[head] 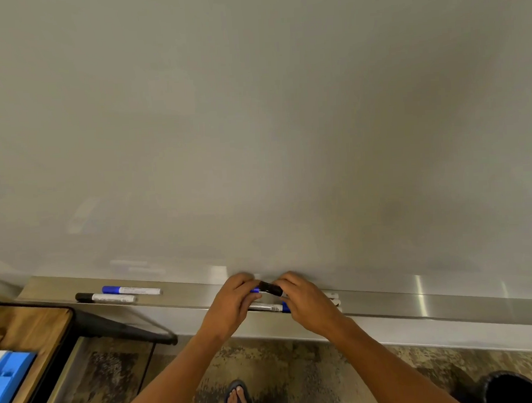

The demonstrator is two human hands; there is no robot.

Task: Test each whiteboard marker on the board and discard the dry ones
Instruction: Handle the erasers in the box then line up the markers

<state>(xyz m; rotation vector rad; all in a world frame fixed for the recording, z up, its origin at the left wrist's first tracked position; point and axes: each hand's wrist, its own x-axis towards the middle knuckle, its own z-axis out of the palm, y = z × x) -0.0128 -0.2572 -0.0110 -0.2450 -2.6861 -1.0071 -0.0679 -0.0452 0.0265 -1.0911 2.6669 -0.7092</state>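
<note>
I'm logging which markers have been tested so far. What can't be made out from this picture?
- Head view: the black marker between the left hand and right hand; fingers cover its barrel and tip.
- Markers on the tray beneath the hands: count hidden.
- Labels on the two left markers: too small.
- Black bin: cut off by the edge.

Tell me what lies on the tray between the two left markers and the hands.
Nothing: the tray is bare metal from the black-capped marker and blue-capped marker to the left hand, per the head view.

Two markers (pixel 118 294) lie on the tray (pixel 186 293) (left of both hands (pixel 233 301)).
</note>
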